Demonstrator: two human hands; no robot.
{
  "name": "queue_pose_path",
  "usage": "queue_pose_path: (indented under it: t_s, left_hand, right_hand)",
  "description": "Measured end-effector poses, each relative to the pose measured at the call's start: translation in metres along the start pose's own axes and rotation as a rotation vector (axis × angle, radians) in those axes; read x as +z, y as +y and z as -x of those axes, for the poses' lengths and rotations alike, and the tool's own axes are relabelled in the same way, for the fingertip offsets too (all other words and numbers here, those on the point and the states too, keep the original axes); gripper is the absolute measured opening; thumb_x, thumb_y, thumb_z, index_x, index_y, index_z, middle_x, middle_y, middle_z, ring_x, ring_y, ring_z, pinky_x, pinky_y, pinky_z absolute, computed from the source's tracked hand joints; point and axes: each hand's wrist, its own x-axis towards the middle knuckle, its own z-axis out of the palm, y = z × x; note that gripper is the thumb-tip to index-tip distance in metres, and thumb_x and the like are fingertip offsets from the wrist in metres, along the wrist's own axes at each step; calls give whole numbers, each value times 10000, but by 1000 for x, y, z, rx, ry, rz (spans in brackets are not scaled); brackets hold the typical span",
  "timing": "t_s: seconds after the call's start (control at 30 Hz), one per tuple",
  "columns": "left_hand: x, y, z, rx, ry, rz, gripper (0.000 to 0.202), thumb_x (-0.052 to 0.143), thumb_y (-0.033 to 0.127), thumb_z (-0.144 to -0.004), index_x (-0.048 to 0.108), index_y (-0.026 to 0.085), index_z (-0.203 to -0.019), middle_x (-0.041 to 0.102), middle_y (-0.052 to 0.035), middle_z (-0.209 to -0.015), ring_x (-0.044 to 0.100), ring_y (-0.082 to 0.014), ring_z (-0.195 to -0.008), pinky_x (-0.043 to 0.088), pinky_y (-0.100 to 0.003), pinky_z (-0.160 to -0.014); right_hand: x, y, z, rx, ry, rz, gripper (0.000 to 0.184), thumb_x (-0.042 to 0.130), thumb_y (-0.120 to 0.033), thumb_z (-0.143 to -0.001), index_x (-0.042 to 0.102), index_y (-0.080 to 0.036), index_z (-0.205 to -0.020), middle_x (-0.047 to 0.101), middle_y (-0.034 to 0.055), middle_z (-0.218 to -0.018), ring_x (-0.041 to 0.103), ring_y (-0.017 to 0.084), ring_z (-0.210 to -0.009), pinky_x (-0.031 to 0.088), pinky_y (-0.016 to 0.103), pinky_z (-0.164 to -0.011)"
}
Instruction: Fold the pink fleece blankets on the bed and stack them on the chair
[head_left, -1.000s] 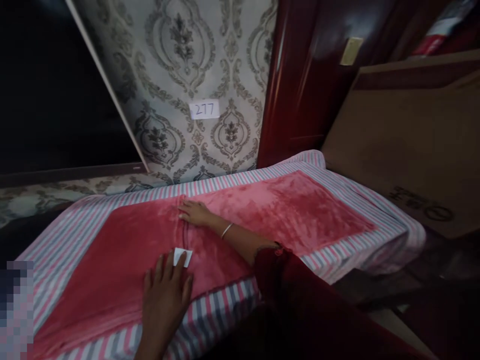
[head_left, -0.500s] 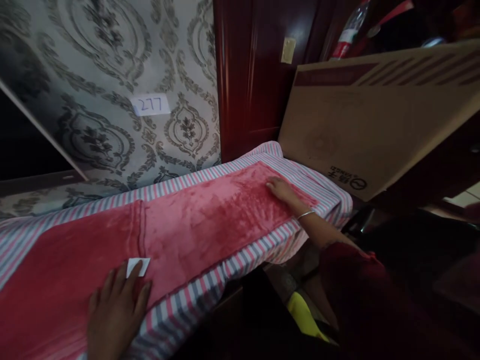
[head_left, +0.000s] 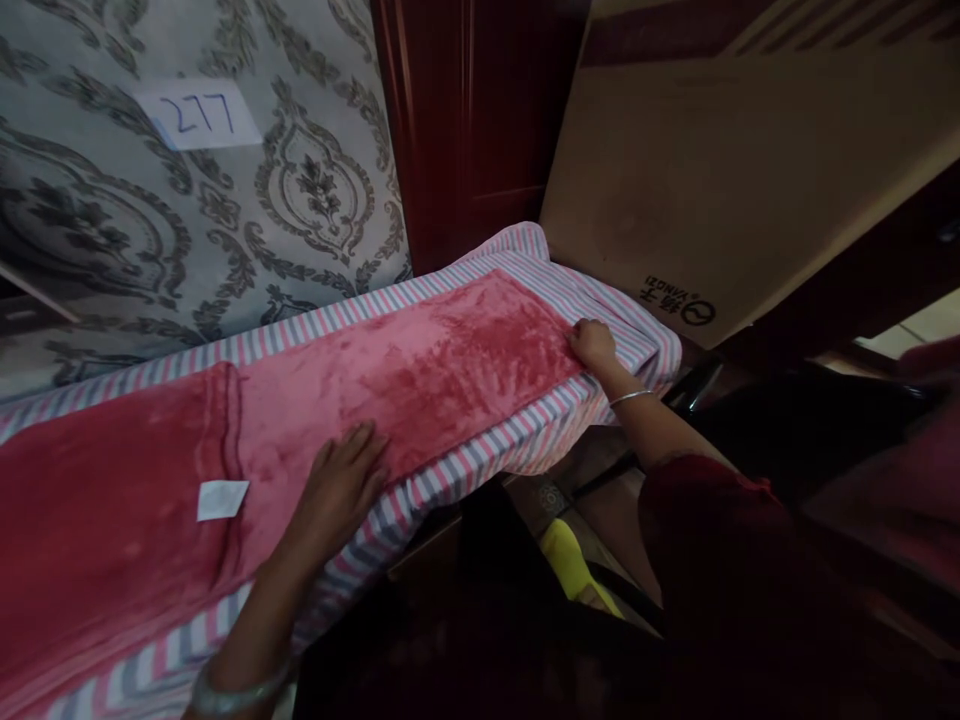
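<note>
A red plush blanket (head_left: 450,350), folded into a long strip, lies over a striped cloth (head_left: 495,455). Its left part is thicker and ends in a layered fold, where a white tag (head_left: 222,500) shows. My left hand (head_left: 341,490) rests flat on the middle of the blanket near its front edge, fingers stretched out and holding nothing. At the blanket's right end, my right hand (head_left: 596,345) has its fingers curled over the edge, closed on it. The fingertips of that hand are hidden.
Behind the cloth stand a patterned wall with a paper marked 277 (head_left: 202,115) and a dark red wooden panel (head_left: 472,130). A large cardboard box (head_left: 675,170) leans at the back right. Below the front edge there is something yellow (head_left: 566,560).
My left hand has moved right, off the thick fold and tag onto the thinner part. My right hand has gone from lying on the blanket to its right edge. The view has shifted.
</note>
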Motion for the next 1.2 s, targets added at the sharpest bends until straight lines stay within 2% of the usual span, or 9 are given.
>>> queue_pose_path:
  t_s: [0.17, 0.27, 0.37, 0.47, 0.6, 0.73, 0.87, 1.07, 1.2]
  left_hand:
    - [-3, -1, -35, -60, -32, 7, 529, 383, 402, -988, 590, 120, -1384, 533, -187, -1506, 498, -312, -1399, 417, -467, -1149]
    - [-15, -2, -52, -96, -82, -10, 476, 419, 367, -972, 622, 138, -1336, 589, -175, -1432, 557, -312, -1308, 448, -458, -1106]
    - [-25, -6, -74, -141, -128, -49, 388, 438, 324, -959, 678, 152, -1210, 663, -164, -1282, 605, -306, -1191, 483, -437, -1029]
    - [-31, -20, -103, -208, -135, -93, 323, 445, 293, -957, 708, 153, -1082, 693, -164, -1180, 616, -297, -1144, 486, -408, -992]
    - [-33, -45, -142, -343, -88, -113, 313, 455, 265, -965, 699, 145, -1121, 670, -179, -1249, 610, -284, -1175, 474, -368, -983]
    - [-31, -68, -173, -439, -67, -113, 368, 421, 287, -992, 671, 119, -1204, 646, -197, -1317, 598, -283, -1222, 463, -352, -987]
    - [-27, -84, -201, -461, -87, -118, 413, 385, 313, -1008, 691, 103, -1190, 661, -216, -1300, 623, -298, -1190, 480, -366, -949]
    - [-9, -92, -241, -413, -137, -119, 536, 387, 482, -1006, 704, 92, -1192, 666, -235, -1278, 618, -322, -1188, 471, -390, -968]
    - [4, -95, -255, -399, -62, -120, 490, 384, 438, -1009, 722, 101, -1120, 689, -216, -1197, 625, -322, -1143, 458, -392, -965]
  right_hand:
    - [6, 5, 3, -9, 44, -78, 359, 495, -261, -903, 671, -105, -1174, 688, 215, -1118, 615, 308, -993, 467, 382, -842]
    - [11, 7, 7, 14, 70, -93, 375, 492, -272, -905, 658, -106, -1199, 685, 215, -1130, 614, 315, -1000, 461, 390, -843]
    - [14, 8, 11, 39, 85, -100, 397, 490, -286, -906, 658, -102, -1216, 684, 220, -1125, 614, 327, -1012, 463, 403, -845]
    - [15, 7, 15, 39, 88, -103, 415, 482, -296, -908, 665, -93, -1222, 681, 231, -1122, 622, 334, -1010, 477, 414, -839]
    - [14, 5, 19, 37, 82, -93, 443, 460, -317, -921, 670, -85, -1235, 684, 236, -1114, 642, 348, -1015, 494, 425, -824]
    - [15, 4, 21, 18, 104, -93, 452, 453, -330, -918, 684, -93, -1225, 694, 232, -1095, 655, 354, -995, 499, 431, -804]
    - [17, 4, 20, 15, 113, -100, 440, 458, -339, -913, 693, -108, -1204, 698, 215, -1059, 658, 342, -965, 502, 422, -788]
    - [21, 9, 16, 53, 124, -99, 421, 471, -348, -915, 690, -109, -1184, 690, 210, -1070, 638, 340, -983, 494, 432, -822]
    - [27, 15, 12, 59, 154, -120, 413, 486, -348, -902, 683, -120, -1184, 687, 196, -1083, 623, 329, -992, 485, 425, -839]
